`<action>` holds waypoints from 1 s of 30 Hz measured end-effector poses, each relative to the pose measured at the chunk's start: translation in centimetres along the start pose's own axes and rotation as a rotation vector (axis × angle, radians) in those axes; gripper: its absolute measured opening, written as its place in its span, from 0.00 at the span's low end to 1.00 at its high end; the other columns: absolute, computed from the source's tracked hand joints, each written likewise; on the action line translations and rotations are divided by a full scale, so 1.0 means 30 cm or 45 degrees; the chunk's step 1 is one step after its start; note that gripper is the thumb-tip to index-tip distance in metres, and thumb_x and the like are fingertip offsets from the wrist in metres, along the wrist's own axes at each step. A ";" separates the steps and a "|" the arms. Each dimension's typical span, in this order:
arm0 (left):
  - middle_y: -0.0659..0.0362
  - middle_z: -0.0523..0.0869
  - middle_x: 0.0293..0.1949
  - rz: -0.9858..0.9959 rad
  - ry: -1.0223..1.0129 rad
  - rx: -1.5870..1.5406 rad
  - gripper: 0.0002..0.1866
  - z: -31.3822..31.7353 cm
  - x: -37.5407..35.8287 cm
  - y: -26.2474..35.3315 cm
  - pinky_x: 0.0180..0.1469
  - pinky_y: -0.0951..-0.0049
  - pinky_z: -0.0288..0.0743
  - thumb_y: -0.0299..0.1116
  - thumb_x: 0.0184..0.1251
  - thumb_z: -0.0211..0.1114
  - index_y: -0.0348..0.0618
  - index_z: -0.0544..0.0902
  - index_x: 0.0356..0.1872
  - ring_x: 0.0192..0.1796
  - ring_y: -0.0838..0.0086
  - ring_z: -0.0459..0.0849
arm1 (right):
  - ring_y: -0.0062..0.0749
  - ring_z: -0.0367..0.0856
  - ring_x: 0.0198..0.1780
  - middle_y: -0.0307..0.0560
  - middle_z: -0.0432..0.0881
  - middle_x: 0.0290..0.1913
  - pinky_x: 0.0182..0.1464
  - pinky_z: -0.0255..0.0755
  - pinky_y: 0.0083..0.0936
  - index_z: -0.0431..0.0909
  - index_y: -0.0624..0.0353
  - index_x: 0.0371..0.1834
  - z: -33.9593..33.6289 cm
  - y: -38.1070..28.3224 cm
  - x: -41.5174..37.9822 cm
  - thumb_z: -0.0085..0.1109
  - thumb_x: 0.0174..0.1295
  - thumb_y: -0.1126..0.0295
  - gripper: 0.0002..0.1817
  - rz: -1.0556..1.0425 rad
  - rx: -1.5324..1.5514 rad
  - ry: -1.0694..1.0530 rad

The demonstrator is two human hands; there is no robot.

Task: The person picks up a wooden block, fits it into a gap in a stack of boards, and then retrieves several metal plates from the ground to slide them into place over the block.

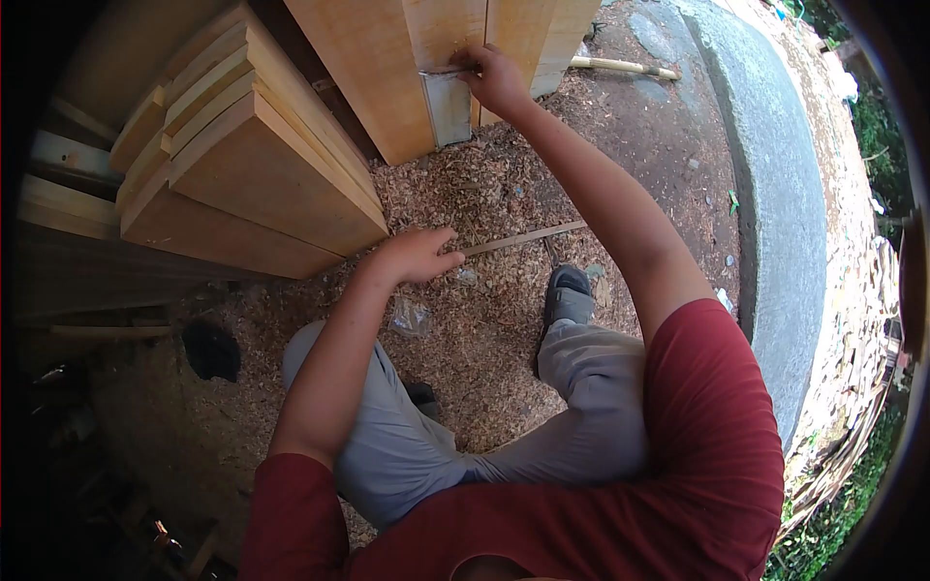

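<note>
No readable text (large or small), no legible labels, numbers or signs

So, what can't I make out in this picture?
All in the head view:
Far ends of the tall, pale-brown wooden boards: cut off by the upper edge.
What the bare right hand holds, if anything: hidden by the hand itself, and small.
Dark left shoe: mostly hidden by the grey cloth trouser leg.
Lower-left corner: lost in shadow.
</note>
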State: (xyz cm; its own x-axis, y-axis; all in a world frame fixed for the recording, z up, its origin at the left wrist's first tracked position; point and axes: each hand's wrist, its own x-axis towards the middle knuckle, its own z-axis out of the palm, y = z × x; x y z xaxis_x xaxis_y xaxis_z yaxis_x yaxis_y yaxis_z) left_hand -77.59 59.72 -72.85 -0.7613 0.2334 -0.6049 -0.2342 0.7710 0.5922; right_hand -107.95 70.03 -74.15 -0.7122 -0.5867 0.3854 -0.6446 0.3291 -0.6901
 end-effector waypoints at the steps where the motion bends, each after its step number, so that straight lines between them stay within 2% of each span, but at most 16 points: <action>1: 0.40 0.88 0.62 0.009 0.008 -0.016 0.36 0.003 0.000 -0.009 0.64 0.50 0.81 0.60 0.80 0.60 0.43 0.75 0.75 0.63 0.45 0.87 | 0.46 0.92 0.49 0.51 0.88 0.48 0.55 0.85 0.41 0.89 0.56 0.50 0.006 0.001 0.003 0.73 0.65 0.73 0.11 0.005 0.074 0.040; 2: 0.40 0.88 0.62 0.009 0.006 -0.013 0.36 0.002 -0.001 -0.017 0.64 0.50 0.81 0.60 0.80 0.60 0.43 0.75 0.75 0.63 0.45 0.87 | 0.46 0.92 0.49 0.51 0.88 0.48 0.55 0.85 0.41 0.89 0.56 0.50 0.011 0.003 0.007 0.73 0.65 0.73 0.11 0.007 0.076 0.043; 4: 0.44 0.88 0.59 -0.040 -0.052 -0.029 0.35 0.002 -0.002 -0.033 0.60 0.57 0.82 0.56 0.81 0.64 0.42 0.73 0.77 0.58 0.52 0.89 | 0.45 0.93 0.50 0.51 0.90 0.46 0.53 0.85 0.40 0.88 0.59 0.47 0.021 0.007 0.010 0.76 0.62 0.72 0.11 0.022 0.112 0.141; 7: 0.45 0.90 0.57 -0.032 -0.047 -0.027 0.35 0.005 0.000 -0.055 0.59 0.57 0.82 0.56 0.82 0.64 0.42 0.73 0.77 0.57 0.53 0.89 | 0.44 0.92 0.49 0.51 0.91 0.45 0.52 0.85 0.38 0.88 0.59 0.46 0.013 -0.023 0.011 0.78 0.60 0.71 0.13 0.119 -0.119 0.131; 14: 0.46 0.90 0.58 -0.090 -0.110 -0.061 0.34 -0.013 -0.008 -0.016 0.59 0.57 0.83 0.55 0.82 0.63 0.43 0.73 0.76 0.57 0.54 0.90 | 0.42 0.93 0.45 0.51 0.93 0.44 0.50 0.85 0.36 0.88 0.59 0.45 0.003 -0.052 0.003 0.81 0.58 0.68 0.15 0.141 -0.146 0.178; 17: 0.45 0.90 0.59 -0.087 -0.108 -0.070 0.33 -0.015 -0.009 -0.018 0.59 0.57 0.83 0.56 0.82 0.63 0.43 0.74 0.76 0.58 0.54 0.90 | 0.40 0.93 0.44 0.51 0.93 0.43 0.49 0.84 0.35 0.88 0.60 0.46 0.009 -0.047 0.013 0.82 0.58 0.66 0.16 0.250 -0.011 0.200; 20: 0.45 0.90 0.59 -0.058 -0.079 -0.082 0.33 -0.002 -0.011 -0.023 0.60 0.56 0.82 0.56 0.82 0.63 0.43 0.74 0.76 0.58 0.54 0.90 | 0.44 0.92 0.46 0.54 0.92 0.42 0.50 0.84 0.36 0.88 0.62 0.44 -0.004 -0.043 0.005 0.81 0.56 0.70 0.15 0.282 0.079 0.183; 22: 0.45 0.91 0.59 -0.003 -0.019 -0.026 0.33 0.009 -0.006 -0.044 0.60 0.56 0.83 0.56 0.82 0.63 0.43 0.74 0.76 0.58 0.54 0.90 | 0.37 0.93 0.46 0.50 0.93 0.40 0.51 0.84 0.32 0.88 0.62 0.46 0.012 -0.018 0.003 0.78 0.58 0.72 0.14 0.381 0.182 0.217; 23: 0.45 0.91 0.59 0.007 -0.009 -0.034 0.33 0.002 0.000 -0.037 0.60 0.56 0.83 0.56 0.82 0.63 0.43 0.74 0.76 0.58 0.54 0.90 | 0.37 0.93 0.46 0.50 0.93 0.40 0.51 0.84 0.32 0.88 0.62 0.46 0.023 0.018 0.008 0.78 0.58 0.72 0.14 0.372 0.170 0.213; 25: 0.45 0.91 0.57 -0.102 -0.112 -0.091 0.34 -0.006 -0.005 -0.026 0.59 0.56 0.83 0.56 0.82 0.63 0.45 0.74 0.77 0.58 0.54 0.91 | 0.32 0.92 0.52 0.44 0.93 0.53 0.51 0.84 0.27 0.87 0.62 0.55 0.049 0.078 0.020 0.69 0.65 0.79 0.15 0.586 0.405 0.109; 26: 0.45 0.91 0.57 -0.095 -0.110 -0.100 0.34 0.000 -0.002 -0.033 0.59 0.56 0.83 0.56 0.82 0.63 0.45 0.74 0.77 0.58 0.54 0.91 | 0.32 0.92 0.52 0.44 0.93 0.53 0.51 0.84 0.27 0.87 0.62 0.55 0.036 0.057 0.015 0.69 0.65 0.79 0.15 0.584 0.395 0.103; 28: 0.47 0.91 0.54 -0.042 -0.131 -0.058 0.33 0.013 0.017 -0.037 0.57 0.56 0.83 0.57 0.82 0.63 0.46 0.75 0.77 0.55 0.55 0.91 | 0.35 0.91 0.56 0.47 0.89 0.63 0.53 0.83 0.25 0.85 0.64 0.60 -0.027 0.003 -0.006 0.60 0.66 0.86 0.20 0.667 0.649 -0.005; 30: 0.47 0.91 0.53 -0.047 -0.168 -0.022 0.33 0.014 0.024 0.001 0.56 0.55 0.82 0.58 0.81 0.63 0.47 0.76 0.75 0.54 0.56 0.91 | 0.35 0.90 0.58 0.49 0.87 0.65 0.53 0.83 0.25 0.84 0.63 0.63 -0.049 0.036 -0.025 0.57 0.66 0.88 0.22 0.596 0.598 -0.064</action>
State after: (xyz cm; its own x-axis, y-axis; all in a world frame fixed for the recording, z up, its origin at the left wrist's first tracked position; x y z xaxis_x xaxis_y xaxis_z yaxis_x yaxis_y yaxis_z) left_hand -77.89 60.15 -73.50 -0.6664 0.2818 -0.6903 -0.2719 0.7703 0.5769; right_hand -108.52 71.91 -74.28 -0.8665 -0.4974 -0.0411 -0.0725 0.2069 -0.9757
